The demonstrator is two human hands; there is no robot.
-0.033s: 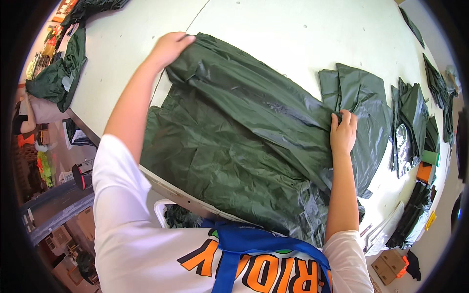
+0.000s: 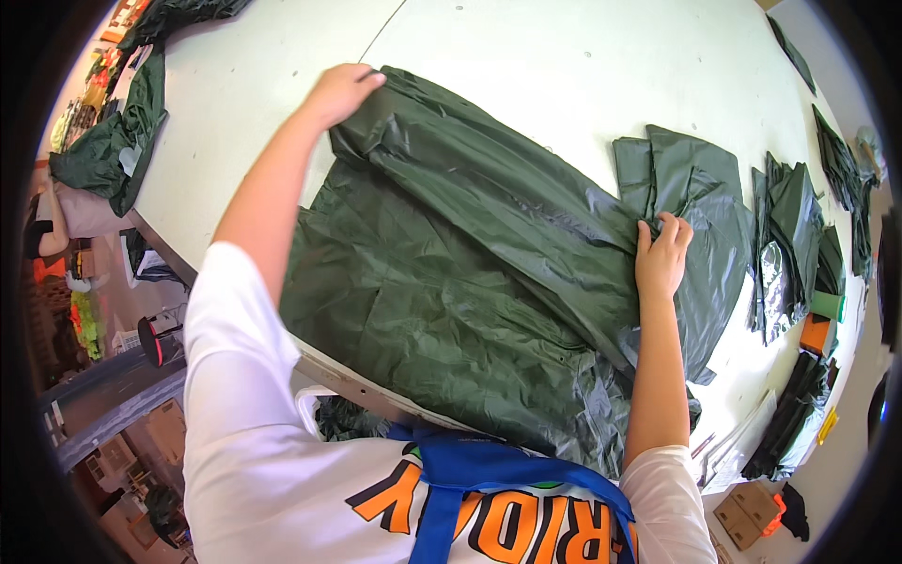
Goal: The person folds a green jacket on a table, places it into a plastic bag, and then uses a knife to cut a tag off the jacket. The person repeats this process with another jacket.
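A dark green garment (image 2: 442,282) of thin, shiny, creased fabric lies spread before me, partly folded over itself. At its far left corner, my left hand (image 2: 340,94) is closed on the folded edge, thumb over the cloth. My right hand (image 2: 663,254) is closed on the garment's right side, fingers curled into the fabric; the fingertips are partly lost in the folds. Just beyond that hand lies another dark green folded piece (image 2: 695,179), overlapping the garment's right end.
The white table (image 2: 526,56) has a seam running across it. More dark green pieces (image 2: 787,216) lie along its right side, near an orange box (image 2: 817,334). Green fabric (image 2: 117,150) hangs over the left edge. Cardboard boxes (image 2: 747,512) stand below right. Another person's arm (image 2: 54,221) shows far left.
My left hand has shifted slightly to the right, drawing the garment's far left corner and left edge with it. My right hand has barely moved.
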